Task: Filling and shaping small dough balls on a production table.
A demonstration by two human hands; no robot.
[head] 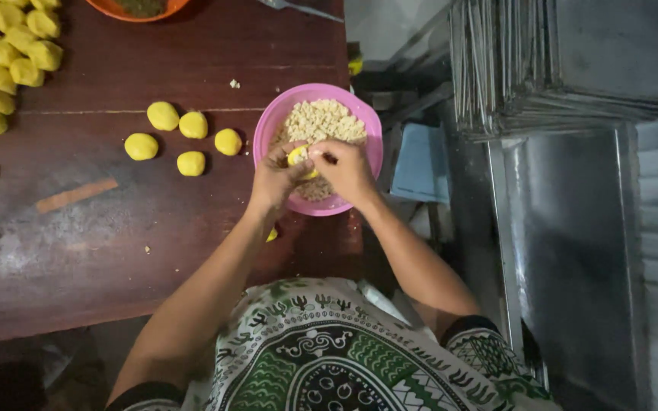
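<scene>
At the far left edge of the dark wooden tabletop (116,251) lies a crowd of yellow dough balls (5,61), packed close together and running out of view. Near the top edge sits an orange bowl (108,9), only partly seen. Further right, five loose yellow balls (184,137) rest apart from one another on the bare wood, just left of a pink bowl (268,129). This bowl stands at the right end of the tabletop and holds pale chopped nut pieces (321,122). Over its near half the two hands meet. The left hand (274,181) has its grip closed around a small yellow dough piece (297,157), held above the nuts. The right hand (346,169) touches the same piece from the other side, its fingertips pinched together against it. Right of the bowl, off the tabletop, lies a folded blue cloth (420,164), then a stack of metal trays (565,68) and a flat metal sheet (573,251).
</scene>
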